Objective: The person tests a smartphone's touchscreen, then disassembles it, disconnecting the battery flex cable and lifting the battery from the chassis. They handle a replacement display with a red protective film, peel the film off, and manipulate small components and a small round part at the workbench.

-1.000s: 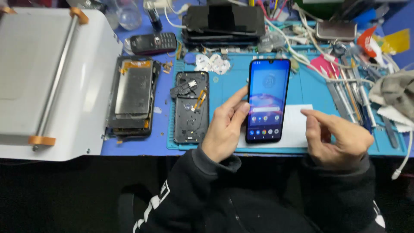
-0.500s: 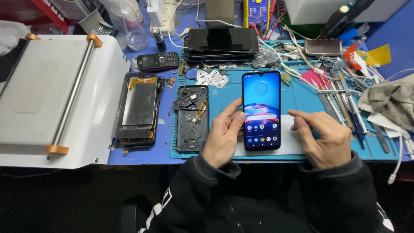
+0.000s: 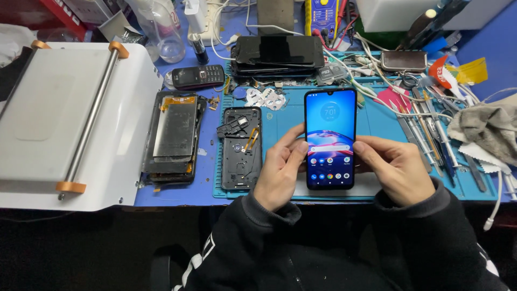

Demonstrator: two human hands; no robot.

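Holding a smartphone (image 3: pixel 330 139) with its screen lit up, both hands meet over a blue work mat (image 3: pixel 377 121) in the head view. The left hand (image 3: pixel 279 173) has its fingers curled around the phone's left edge, with the thumb lying on the glass near the bottom. The right hand (image 3: pixel 396 168) grips the right edge, its fingers bent behind the phone and its thumb on the side. The phone stands up between the two thumbs, with its top end pointing away from the person. Just left of the left fingers lies an open phone back shell (image 3: pixel 242 147). Farther left sits a taken-apart phone frame (image 3: pixel 175 137), and then a white machine (image 3: pixel 70 124). Beyond the fingertips is a stack of dark phones (image 3: pixel 279 54). Right of the right fingers lie thin metal tools (image 3: pixel 431 134) and a grey cloth (image 3: pixel 487 126).
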